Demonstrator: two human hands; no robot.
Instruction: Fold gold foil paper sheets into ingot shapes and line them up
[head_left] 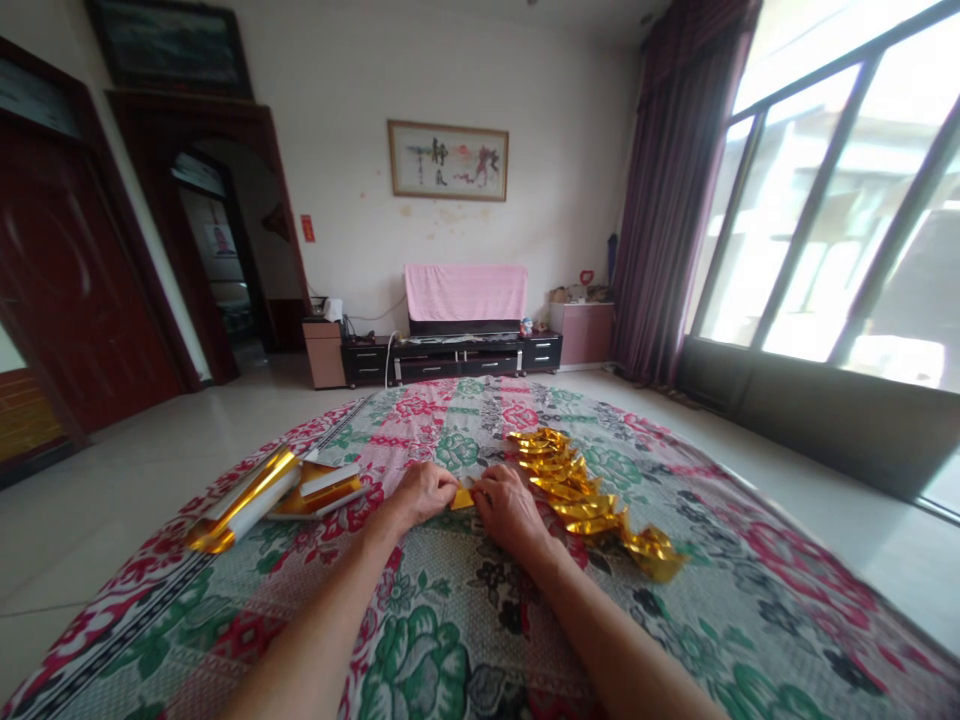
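A small piece of gold foil paper is stretched between my two hands, just above or on the flowered cloth. My left hand pinches its left end, fingers closed. At its other end my right hand is closed on it, knuckles up, partly hiding the paper. Close to the right hand lies a row of several folded gold foil ingots, running from the back toward the front right. Loose gold foil sheets with white backs, curled up, lie to the left of my left hand.
The flowered cloth covers the broad surface in front of me. Beyond it stands a low black cabinet with a pink towel over a screen-like shape. A purple curtain and tall windows are on the right, a dark red door on the left.
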